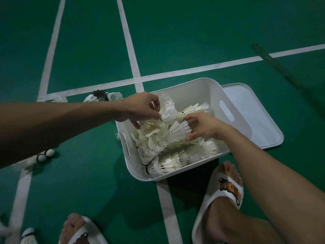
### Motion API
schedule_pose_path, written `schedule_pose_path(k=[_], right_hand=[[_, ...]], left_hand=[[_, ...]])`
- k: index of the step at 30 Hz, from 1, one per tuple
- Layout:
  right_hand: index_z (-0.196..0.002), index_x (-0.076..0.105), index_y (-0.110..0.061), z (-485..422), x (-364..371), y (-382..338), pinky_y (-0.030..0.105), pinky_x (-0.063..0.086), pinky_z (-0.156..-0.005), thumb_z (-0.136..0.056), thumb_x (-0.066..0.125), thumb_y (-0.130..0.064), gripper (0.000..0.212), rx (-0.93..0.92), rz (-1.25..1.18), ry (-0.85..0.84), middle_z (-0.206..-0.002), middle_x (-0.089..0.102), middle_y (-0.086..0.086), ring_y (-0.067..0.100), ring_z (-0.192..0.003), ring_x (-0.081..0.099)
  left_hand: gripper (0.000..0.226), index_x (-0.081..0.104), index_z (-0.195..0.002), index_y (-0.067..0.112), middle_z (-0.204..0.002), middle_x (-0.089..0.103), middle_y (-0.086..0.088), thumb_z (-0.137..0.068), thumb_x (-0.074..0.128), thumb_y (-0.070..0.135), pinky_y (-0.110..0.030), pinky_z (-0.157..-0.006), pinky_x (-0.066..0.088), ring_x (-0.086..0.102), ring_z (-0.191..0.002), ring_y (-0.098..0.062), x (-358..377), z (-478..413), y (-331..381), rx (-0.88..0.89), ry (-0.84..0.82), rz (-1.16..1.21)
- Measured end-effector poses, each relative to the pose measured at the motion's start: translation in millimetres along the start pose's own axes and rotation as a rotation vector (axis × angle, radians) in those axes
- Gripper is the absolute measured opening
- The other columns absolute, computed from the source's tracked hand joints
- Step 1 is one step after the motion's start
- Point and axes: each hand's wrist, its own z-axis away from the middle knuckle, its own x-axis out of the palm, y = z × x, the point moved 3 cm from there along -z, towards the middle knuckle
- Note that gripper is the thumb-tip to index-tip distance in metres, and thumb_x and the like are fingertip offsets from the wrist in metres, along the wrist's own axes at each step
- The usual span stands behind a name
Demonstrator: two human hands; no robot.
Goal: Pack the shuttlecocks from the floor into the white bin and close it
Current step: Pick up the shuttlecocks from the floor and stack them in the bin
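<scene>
The white bin [197,88] stands open on the green court floor, filled with several white shuttlecocks [165,147]. Over its far left corner my left hand [140,108] pinches a shuttlecock [167,117] at the top of the pile. My right hand [204,126] reaches in from the right, its thumb and fingers curled round a white mesh-skirted shuttlecock [179,129]. The bin's white lid [251,118] lies flat on the floor against the bin's right side. Loose shuttlecocks remain on the floor: a cluster [103,96] behind my left forearm, a stack [40,156] at the left, another [28,236] at the bottom left.
My feet in white slippers [226,189] stand just in front of the bin, the other slipper [82,233] at the bottom edge. White court lines [130,50] cross the floor. A dark strip [274,66] lies diagonally at the right.
</scene>
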Motion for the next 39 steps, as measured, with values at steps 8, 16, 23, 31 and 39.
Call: schedule_pose_path(k=[8,16,23,31,39], right_hand=[[-0.137,0.050,-0.023,8,-14,6,0.042,0.057,-0.085,-0.060,0.087,-0.009,0.087,0.031,0.002,0.017,-0.126,0.060,0.006,0.025,-0.105,0.062],[-0.115,0.059,-0.027,26,-48,-33,0.040,0.056,-0.089,-0.055,0.088,-0.025,0.067,-0.149,-0.004,0.192,-0.117,0.062,-0.002,0.015,-0.097,0.065],[-0.134,0.046,-0.041,26,-34,-48,0.039,0.051,-0.095,-0.058,0.091,-0.021,0.090,-0.256,0.061,0.144,-0.146,0.041,-0.005,0.017,-0.122,0.044],[-0.123,0.054,-0.038,23,-45,-30,0.040,0.044,-0.103,-0.067,0.086,-0.020,0.067,-0.224,0.107,0.271,-0.128,0.054,-0.001,0.015,-0.117,0.051],[-0.123,0.053,-0.021,29,-59,-12,0.024,0.037,-0.081,-0.069,0.085,-0.018,0.062,-0.118,0.164,0.433,-0.113,0.051,-0.004,0.015,-0.099,0.050]], left_hand=[[0.017,0.057,-0.102,0.014,-0.106,0.064,-0.003,-0.088,0.066,0.021,-0.046,-0.063,0.060,0.065,-0.089,-0.024,-3,2,9,0.023,-0.058,-0.015],[0.014,0.057,-0.099,0.016,-0.101,0.065,-0.002,-0.089,0.066,0.020,-0.044,-0.063,0.061,0.065,-0.087,-0.022,9,-3,28,0.070,-0.133,-0.081],[0.015,0.056,-0.096,0.020,-0.104,0.067,0.001,-0.088,0.066,0.015,-0.035,-0.059,0.060,0.067,-0.086,-0.018,15,-8,47,0.136,-0.192,-0.097],[0.036,0.047,-0.118,0.022,-0.109,0.065,0.000,-0.089,0.062,0.008,-0.045,-0.064,0.060,0.065,-0.091,-0.020,22,-12,58,0.149,-0.260,-0.024],[0.064,0.036,-0.131,0.037,-0.119,0.059,-0.013,-0.086,0.062,-0.001,-0.061,-0.061,0.055,0.058,-0.101,-0.037,19,-17,54,-0.053,-0.373,-0.119]])
